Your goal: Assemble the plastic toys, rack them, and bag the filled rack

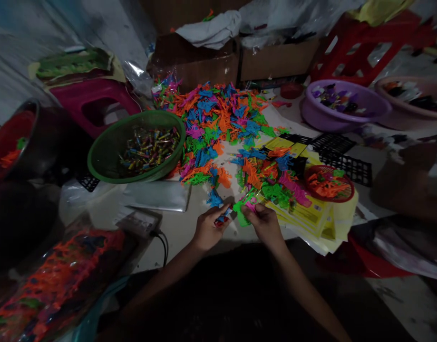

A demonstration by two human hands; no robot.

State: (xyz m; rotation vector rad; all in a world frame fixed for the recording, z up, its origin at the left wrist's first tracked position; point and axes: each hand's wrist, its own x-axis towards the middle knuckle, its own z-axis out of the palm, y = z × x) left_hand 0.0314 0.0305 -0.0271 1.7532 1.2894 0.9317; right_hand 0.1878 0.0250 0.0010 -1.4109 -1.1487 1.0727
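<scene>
- Green plastic piece (244,218) between the person's two hands, above the near side of the pale tabletop (175,242).
- Right hand (268,227): its grip is closed, thumb pressed down on the green piece and a bit of pink plastic (252,205) beside it.
- Left hand (207,230): its grip is curled closed around something small, red and blue (222,219); I can't make out its shape. Whether these fingertips touch the green piece, I can't tell.
- Just beyond the hands, a big heap of bright toys (221,114) spreads back toward the cardboard boxes (278,61), all orange, blue, green and pink.
- Left of the heap, a green basket (97,166) holds small striped sticks (150,147).
- To the right, a little red basket (349,194) of mostly orange pieces stands by yellow printed sheets (318,213).
- Behind that, black grid trays (354,168) lie near a purple tub (321,118).
</scene>
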